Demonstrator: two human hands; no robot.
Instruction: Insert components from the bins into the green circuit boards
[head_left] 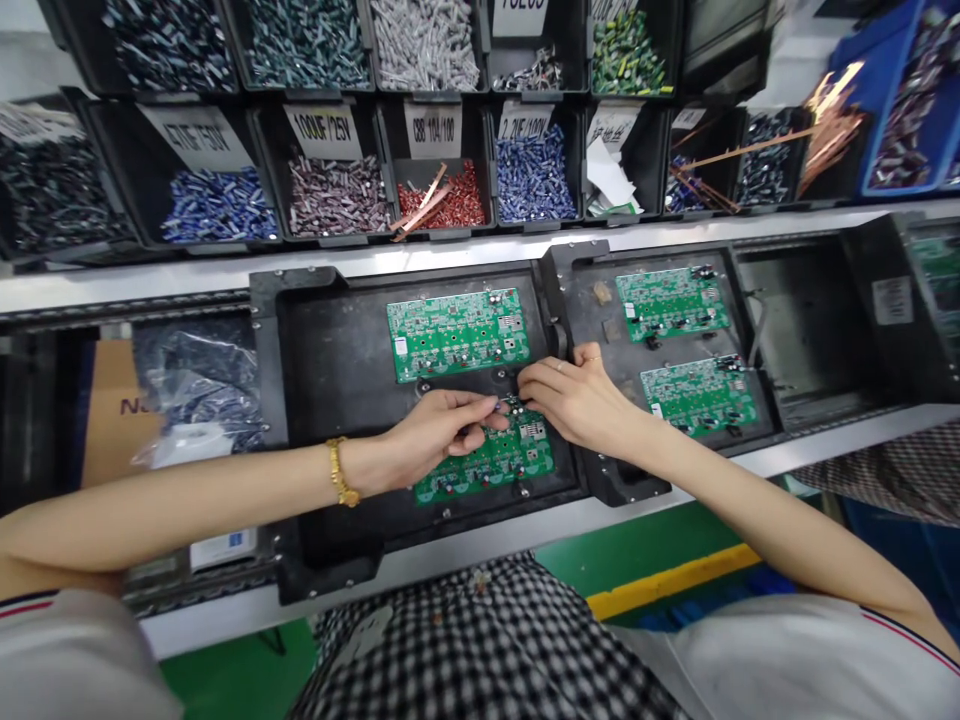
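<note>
Risks first. Left hand [450, 428] has thumb and forefinger pressed together on what looks like a small dark bluish part [497, 406]; too small to identify. So slight a hold could let it slip, roll or turn wrong way round, and a stray part would be hard to spot on the black rectangular tray [330, 360].

Right hand [577, 400] has bent fingers bunched down at the upper right corner of the lower green circuit board [480, 478]. Cannot tell whether that grip pinches anything; the fingertips' undersides are hidden. Pressing sideways there could tilt the small black cylindrical components [516, 403] or shift the board.

Board's place: lower right of the tray, nearer the wearer, just below the upper green circuit board [457, 335]. Left hand covers part of it, so a misplaced lead could go unseen.

Other hazard: loose copper-coloured strips [424, 206] lie across the black bin of small red parts [472, 190], ends poking past its front lip; a knock could drop one.

Pose: left forearm comes in nearly level from the left, wrist palm-inward, gold-coloured bracelet [342, 472] above bare tray. Right forearm slants up from lower right, wrist bent, knuckles uppermost. The hands meet close together over the board.
</note>
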